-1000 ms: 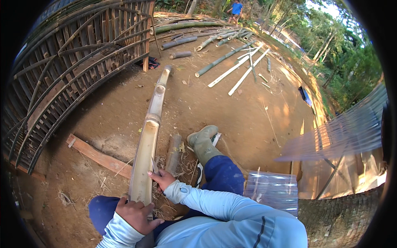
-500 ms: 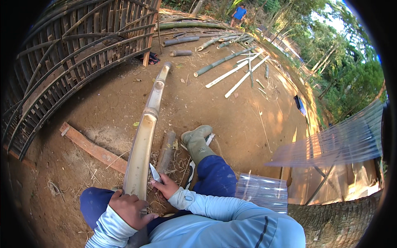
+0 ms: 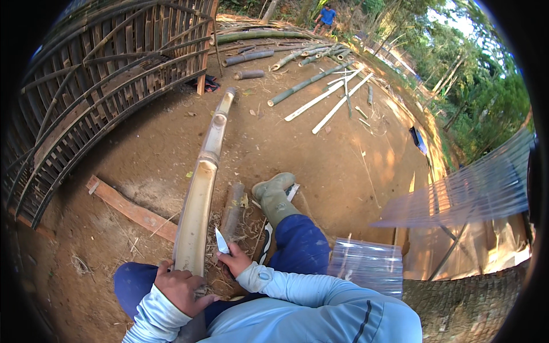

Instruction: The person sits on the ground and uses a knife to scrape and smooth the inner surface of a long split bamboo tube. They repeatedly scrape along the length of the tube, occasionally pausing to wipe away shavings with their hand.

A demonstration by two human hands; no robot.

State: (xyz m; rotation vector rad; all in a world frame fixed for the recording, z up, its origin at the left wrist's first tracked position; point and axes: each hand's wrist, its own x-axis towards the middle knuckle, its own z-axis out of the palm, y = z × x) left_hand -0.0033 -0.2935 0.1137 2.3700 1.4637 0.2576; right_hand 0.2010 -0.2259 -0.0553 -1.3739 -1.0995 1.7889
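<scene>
A long split bamboo pole, hollow side up, stretches away from me across the ground. Its near end lies between my thighs. Over that end my left hand is closed, fingers across the hollow and thumb toward my lap. My right hand grips a knife just right of the pole, its handle mostly hidden in the fist. The pale blade points up and away from me and is apart from the bamboo.
A short bamboo piece lies beside my boot. Left of the pole is a reddish plank. Slatted bamboo panels stand at far left; cut bamboo is strewn farther off. Clear corrugated sheets are at right. A person stands far back.
My right hand has shifted slightly right and down, and the knife blade has turned more upright, away from the pole's edge. My left hand keeps its hold on the bamboo.
</scene>
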